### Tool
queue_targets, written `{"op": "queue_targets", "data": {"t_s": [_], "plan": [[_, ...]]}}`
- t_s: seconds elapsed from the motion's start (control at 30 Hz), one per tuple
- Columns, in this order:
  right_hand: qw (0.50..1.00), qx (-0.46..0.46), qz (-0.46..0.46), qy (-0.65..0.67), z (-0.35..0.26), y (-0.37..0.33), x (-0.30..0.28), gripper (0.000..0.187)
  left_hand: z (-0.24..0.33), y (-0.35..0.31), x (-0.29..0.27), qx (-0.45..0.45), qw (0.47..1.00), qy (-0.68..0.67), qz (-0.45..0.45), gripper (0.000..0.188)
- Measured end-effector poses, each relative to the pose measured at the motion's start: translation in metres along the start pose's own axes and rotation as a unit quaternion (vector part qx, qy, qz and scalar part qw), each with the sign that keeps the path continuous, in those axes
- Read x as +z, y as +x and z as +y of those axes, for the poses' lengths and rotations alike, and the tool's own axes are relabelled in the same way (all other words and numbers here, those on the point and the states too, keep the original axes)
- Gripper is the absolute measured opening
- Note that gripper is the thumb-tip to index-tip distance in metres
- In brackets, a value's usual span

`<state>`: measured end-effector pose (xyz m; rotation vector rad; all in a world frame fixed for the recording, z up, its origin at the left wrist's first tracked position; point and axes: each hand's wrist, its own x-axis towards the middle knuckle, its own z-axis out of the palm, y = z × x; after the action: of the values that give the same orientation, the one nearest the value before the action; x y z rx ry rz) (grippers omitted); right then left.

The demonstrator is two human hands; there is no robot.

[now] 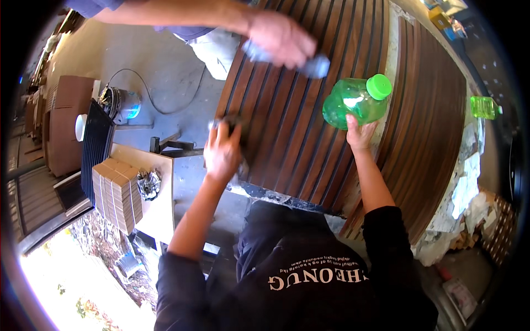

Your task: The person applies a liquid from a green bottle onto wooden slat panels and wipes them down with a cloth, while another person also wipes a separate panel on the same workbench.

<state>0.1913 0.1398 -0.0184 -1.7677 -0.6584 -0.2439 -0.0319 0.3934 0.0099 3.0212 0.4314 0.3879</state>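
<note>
My right hand (360,134) grips a translucent green plastic bottle (345,105) with a bright green cap, tilted over a brown slatted wood panel (292,124). At the panel's left edge, my left hand (222,151) is closed around something dark and blurred, too smeared to name. Across from me, a co-worker's hand (281,38) presses a bluish-white cloth (316,66) on the same panel.
A second slatted panel (428,121) lies to the right, with another green bottle (484,107) beyond it. Leftward stand a bucket (128,105), a strapped cardboard stack (115,193) on a board, and dark metal legs (179,146). A thin cable (165,112) crosses the floor.
</note>
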Motion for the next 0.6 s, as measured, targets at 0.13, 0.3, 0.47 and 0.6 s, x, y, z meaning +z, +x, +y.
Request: {"op": "queue_targets", "data": {"t_s": [0.13, 0.3, 0.47, 0.6], "plan": [[0.999, 0.037, 0.014, -0.001, -0.001, -0.016, 0.001, 0.048, -0.014, 0.052, 0.006, -0.024, 0.997, -0.074, 0.025, 0.035], [0.986, 0.109, 0.11, 0.056, -0.026, -0.069, 0.0, 0.052, -0.016, -0.063, -0.017, 0.031, 0.995, -0.018, -0.096, 0.043], [0.987, 0.083, 0.12, 0.069, -0.022, -0.067, 0.01, 0.042, -0.033, 0.053, 0.008, 0.028, 0.995, -0.096, -0.02, 0.035], [0.986, 0.145, 0.085, -0.005, -0.017, -0.071, 0.011, 0.043, -0.039, 0.064, 0.009, 0.027, 0.993, -0.112, -0.013, 0.037]]}}
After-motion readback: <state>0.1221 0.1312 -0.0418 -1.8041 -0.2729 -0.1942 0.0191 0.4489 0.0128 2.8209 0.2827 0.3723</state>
